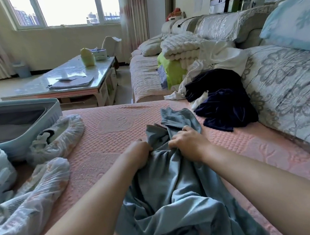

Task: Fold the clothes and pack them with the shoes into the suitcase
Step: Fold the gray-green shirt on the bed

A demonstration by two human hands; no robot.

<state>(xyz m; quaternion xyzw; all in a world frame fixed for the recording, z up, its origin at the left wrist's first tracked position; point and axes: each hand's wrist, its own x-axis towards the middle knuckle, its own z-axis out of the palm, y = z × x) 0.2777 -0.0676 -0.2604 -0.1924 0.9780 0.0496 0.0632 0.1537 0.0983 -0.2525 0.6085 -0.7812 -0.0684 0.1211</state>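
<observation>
Both hands meet over a grey-blue garment (175,190) of smooth, slightly glossy cloth that lies in soft folds down the middle of the pink quilted cover (105,133), running from the near edge of view to just past the knuckles. The left hand (143,152) has its grip pinched on a bunched ridge of the cloth, fingers curled under. The right hand (188,142), close beside it, also has its grip closed on the cloth, fingers bent into the gathers.

To the left on the cover lie two shoes, each wrapped in a crinkled translucent plastic bag: the near shoe (35,199) and the far shoe (58,137), the latter touching the rounded wall of the open pale-blue suitcase (54,109), whose grey lining shows.

Far right, a dark navy velvety garment (228,109) is heaped against the floral sofa cushion (288,87), with a rumpled white garment (220,59) behind it. Far left stands a low bench (35,86) with a glossy top.
</observation>
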